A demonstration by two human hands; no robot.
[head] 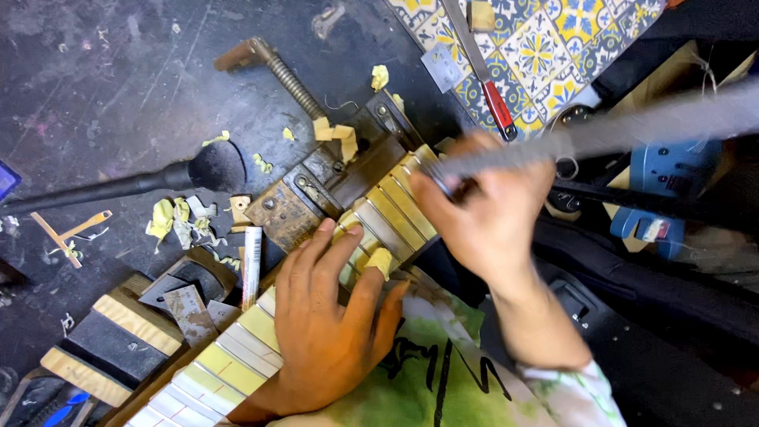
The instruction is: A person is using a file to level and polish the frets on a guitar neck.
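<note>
1. The left hand (328, 328) lies flat, fingers spread, on the guitar neck (237, 356). It seems to press down to keep the neck from shifting; its grip is apart, closed on nothing.
2. The right hand (486, 209) has its grip together around a long metal file (632, 126), which runs off to the far right and shows motion blur. Its near end sits on the neck's upper frets.
3. The neck runs diagonally from the near left to the middle of the scene. Strips of yellow tape (399, 209) cover the wood between the frets, probably to shield it from the file.
4. A metal clamp (316, 186) with a threaded screw holds the far end of the neck, apparently to steady it on the dark surface (103, 79).
5. Torn bits of yellow tape lie scattered on the surface to the left, near a black brush (158, 178) and a white marker (251, 265).
6. A patterned tile board (545, 47) lies at the far right, with a red-handled tool (486, 75) resting on it.
</note>
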